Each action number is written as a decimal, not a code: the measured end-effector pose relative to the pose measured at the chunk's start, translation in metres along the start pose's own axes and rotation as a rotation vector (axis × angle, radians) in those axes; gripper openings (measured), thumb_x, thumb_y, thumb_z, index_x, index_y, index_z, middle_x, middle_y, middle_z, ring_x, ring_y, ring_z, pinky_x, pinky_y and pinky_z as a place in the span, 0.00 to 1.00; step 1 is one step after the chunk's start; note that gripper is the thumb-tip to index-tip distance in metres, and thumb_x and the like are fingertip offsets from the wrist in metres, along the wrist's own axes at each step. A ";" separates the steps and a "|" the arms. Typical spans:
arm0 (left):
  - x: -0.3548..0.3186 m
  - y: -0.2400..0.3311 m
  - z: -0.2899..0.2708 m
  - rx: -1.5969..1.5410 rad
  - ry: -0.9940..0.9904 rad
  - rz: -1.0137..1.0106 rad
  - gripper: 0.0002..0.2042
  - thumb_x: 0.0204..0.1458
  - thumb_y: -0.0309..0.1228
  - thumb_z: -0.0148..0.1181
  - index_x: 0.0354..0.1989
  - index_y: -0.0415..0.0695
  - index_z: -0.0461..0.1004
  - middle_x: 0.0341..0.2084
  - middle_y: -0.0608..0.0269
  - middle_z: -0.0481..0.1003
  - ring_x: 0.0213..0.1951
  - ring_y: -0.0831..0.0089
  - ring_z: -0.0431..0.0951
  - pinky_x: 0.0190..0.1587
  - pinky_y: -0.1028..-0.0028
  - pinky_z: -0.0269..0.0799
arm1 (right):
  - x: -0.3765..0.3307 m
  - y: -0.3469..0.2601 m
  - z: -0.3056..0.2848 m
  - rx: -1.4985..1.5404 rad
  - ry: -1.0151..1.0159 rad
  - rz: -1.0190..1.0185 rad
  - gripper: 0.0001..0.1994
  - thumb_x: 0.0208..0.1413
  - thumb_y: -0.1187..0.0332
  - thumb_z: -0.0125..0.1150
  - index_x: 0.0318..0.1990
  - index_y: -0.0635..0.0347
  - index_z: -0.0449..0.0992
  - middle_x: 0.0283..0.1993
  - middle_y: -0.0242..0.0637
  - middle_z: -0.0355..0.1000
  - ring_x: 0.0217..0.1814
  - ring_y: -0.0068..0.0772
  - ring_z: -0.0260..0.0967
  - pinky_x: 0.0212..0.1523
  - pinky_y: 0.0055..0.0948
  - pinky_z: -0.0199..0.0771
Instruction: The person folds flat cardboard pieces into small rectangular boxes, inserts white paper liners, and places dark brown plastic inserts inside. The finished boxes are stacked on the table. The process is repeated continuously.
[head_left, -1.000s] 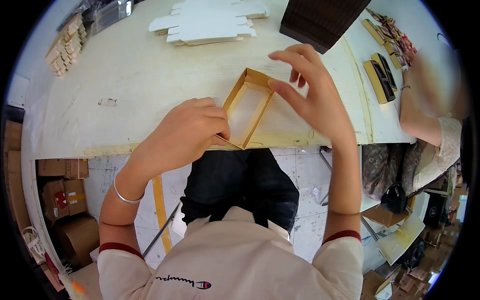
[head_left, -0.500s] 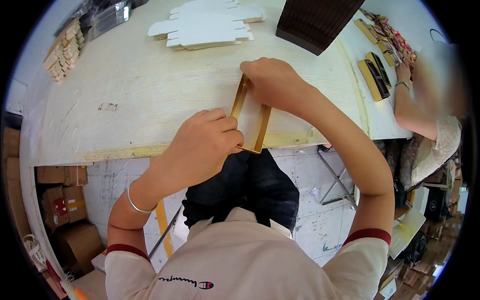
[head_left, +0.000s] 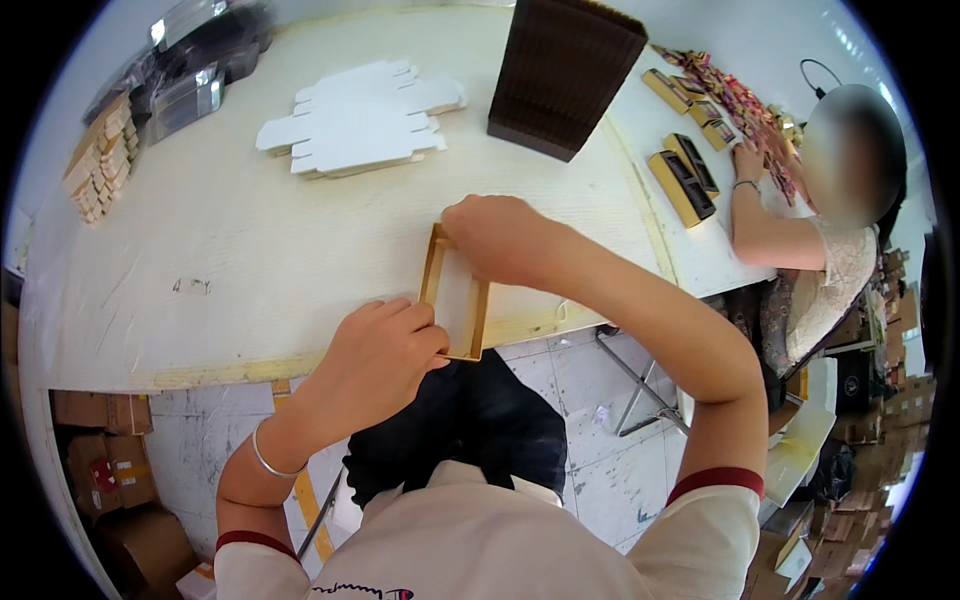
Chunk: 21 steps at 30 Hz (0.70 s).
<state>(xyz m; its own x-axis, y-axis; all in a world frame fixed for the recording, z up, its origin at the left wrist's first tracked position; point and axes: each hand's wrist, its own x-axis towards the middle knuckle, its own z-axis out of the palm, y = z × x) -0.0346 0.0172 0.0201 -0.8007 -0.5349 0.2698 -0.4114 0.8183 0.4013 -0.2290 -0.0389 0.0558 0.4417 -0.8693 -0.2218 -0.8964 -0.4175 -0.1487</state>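
An open gold box [head_left: 479, 318] sits at the centre of the frame, by the lower edge of the table [head_left: 230, 240]. The left hand [head_left: 385, 348] is clamped on its lower left wall; the right hand [head_left: 505, 238] covers its upper end, its hidden fingers leaving the grip unclear. White cardboard [head_left: 355, 118] lies upper left.

Smooth, faintly glossy cardboard box [head_left: 478, 315]

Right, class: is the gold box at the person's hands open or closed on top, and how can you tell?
Open: no lid covers the gold box, and its pale interior shows between the walls.
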 end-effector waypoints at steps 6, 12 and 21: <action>0.002 -0.008 -0.012 0.094 0.063 -0.008 0.18 0.37 0.44 0.71 0.19 0.43 0.72 0.23 0.62 0.70 0.31 0.62 0.72 0.45 0.63 0.68 | -0.007 0.016 -0.014 0.074 0.218 0.016 0.08 0.50 0.70 0.62 0.36 0.63 0.76 0.32 0.45 0.75 0.36 0.49 0.74 0.37 0.39 0.74; -0.001 -0.016 -0.008 0.070 0.063 -0.013 0.17 0.44 0.41 0.67 0.36 0.42 0.75 0.40 0.54 0.72 0.43 0.57 0.73 0.57 0.61 0.63 | -0.039 0.096 -0.109 -0.413 1.137 0.007 0.09 0.55 0.66 0.59 0.39 0.59 0.78 0.38 0.40 0.73 0.41 0.46 0.70 0.44 0.43 0.69; -0.017 -0.027 0.009 0.053 0.280 -0.178 0.36 0.38 0.38 0.72 0.59 0.43 0.64 0.52 0.52 0.69 0.50 0.53 0.68 0.52 0.59 0.66 | -0.033 0.132 -0.139 -0.261 0.692 0.215 0.05 0.53 0.70 0.60 0.35 0.59 0.79 0.37 0.38 0.76 0.42 0.43 0.71 0.50 0.41 0.61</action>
<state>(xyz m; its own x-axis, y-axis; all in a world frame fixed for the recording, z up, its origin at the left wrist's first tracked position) -0.0141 0.0057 -0.0033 -0.5669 -0.7010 0.4327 -0.5619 0.7131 0.4192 -0.3668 -0.1016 0.1775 0.2100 -0.8699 0.4463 -0.9776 -0.1946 0.0807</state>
